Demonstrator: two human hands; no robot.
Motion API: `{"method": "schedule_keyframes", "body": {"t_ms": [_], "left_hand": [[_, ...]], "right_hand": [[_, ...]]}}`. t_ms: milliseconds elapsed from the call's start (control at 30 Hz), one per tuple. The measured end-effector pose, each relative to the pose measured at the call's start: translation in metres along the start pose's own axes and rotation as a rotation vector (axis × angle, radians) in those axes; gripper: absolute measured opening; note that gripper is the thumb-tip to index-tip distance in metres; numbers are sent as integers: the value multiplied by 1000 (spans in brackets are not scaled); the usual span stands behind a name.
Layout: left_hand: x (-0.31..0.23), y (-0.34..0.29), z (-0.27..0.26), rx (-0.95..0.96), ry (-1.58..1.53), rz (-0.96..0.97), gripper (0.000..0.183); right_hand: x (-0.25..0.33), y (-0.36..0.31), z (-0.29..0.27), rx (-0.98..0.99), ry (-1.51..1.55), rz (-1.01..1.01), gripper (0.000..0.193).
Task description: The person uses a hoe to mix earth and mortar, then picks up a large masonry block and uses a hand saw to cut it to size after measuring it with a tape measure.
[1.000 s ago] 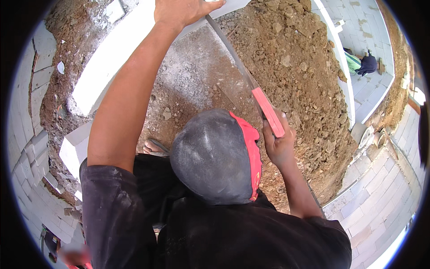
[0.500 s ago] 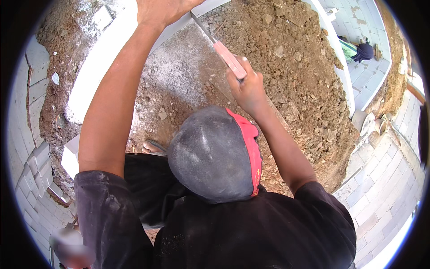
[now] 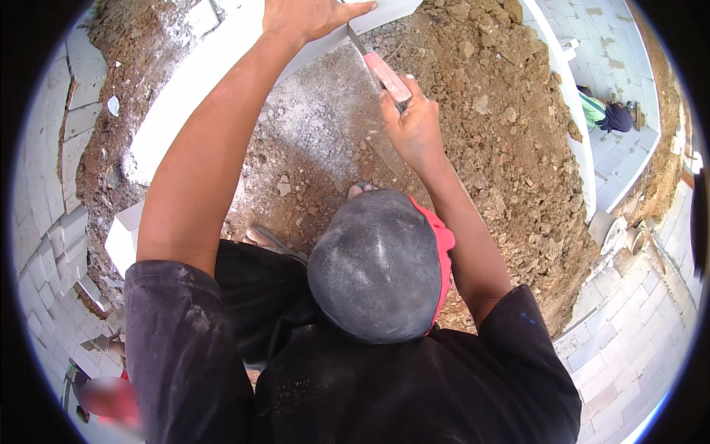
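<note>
My left hand (image 3: 305,16) presses flat on the top of a long white block wall (image 3: 203,103). One finger stretches out to the right along its edge; the other fingers run partly out of the picture. Just below that finger, the grey blade of a hand saw (image 3: 387,77) meets the side of the white block. My right hand (image 3: 416,124) is wrapped round the saw's worn pinkish handle. The blade shows nearly edge-on, and its far end is hidden at the block.
Brown crumbly soil (image 3: 510,148) fills the space inside the white walls. A small white block (image 3: 124,238) stands at the left. Another person (image 3: 610,116) crouches beyond the right wall. At the lower left is a blurred person in red (image 3: 111,398). Paving blocks (image 3: 621,325) lie at the right.
The view has shifted, so the scene sits farther right and slightly lower. My right hand and the saw handle have moved closer to the white block; less blade shows. My left hand stays on the block.
</note>
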State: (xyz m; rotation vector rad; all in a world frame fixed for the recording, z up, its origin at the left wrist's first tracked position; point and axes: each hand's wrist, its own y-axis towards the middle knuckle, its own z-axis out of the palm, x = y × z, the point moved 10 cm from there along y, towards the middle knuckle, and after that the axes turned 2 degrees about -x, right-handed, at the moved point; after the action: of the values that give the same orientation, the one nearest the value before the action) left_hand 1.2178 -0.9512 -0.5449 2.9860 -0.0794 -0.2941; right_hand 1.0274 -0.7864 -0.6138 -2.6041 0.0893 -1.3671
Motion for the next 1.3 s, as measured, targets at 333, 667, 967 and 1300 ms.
{"method": "schedule_keyframes", "body": {"t_ms": [333, 667, 967, 1300], "left_hand": [[0, 7, -3, 42, -4, -36, 111], [-1, -6, 4, 60, -2, -6, 98], [3, -3, 0, -7, 22, -7, 101], [8, -7, -5, -10, 12, -17, 101]], "right_hand": [[-11, -11, 1, 2, -39, 37, 27], [-13, -76, -38, -67, -92, -145, 29], [-9, -101, -46, -136, -43, -194, 31], [-9, -72, -28, -56, 3, -66, 31]]}}
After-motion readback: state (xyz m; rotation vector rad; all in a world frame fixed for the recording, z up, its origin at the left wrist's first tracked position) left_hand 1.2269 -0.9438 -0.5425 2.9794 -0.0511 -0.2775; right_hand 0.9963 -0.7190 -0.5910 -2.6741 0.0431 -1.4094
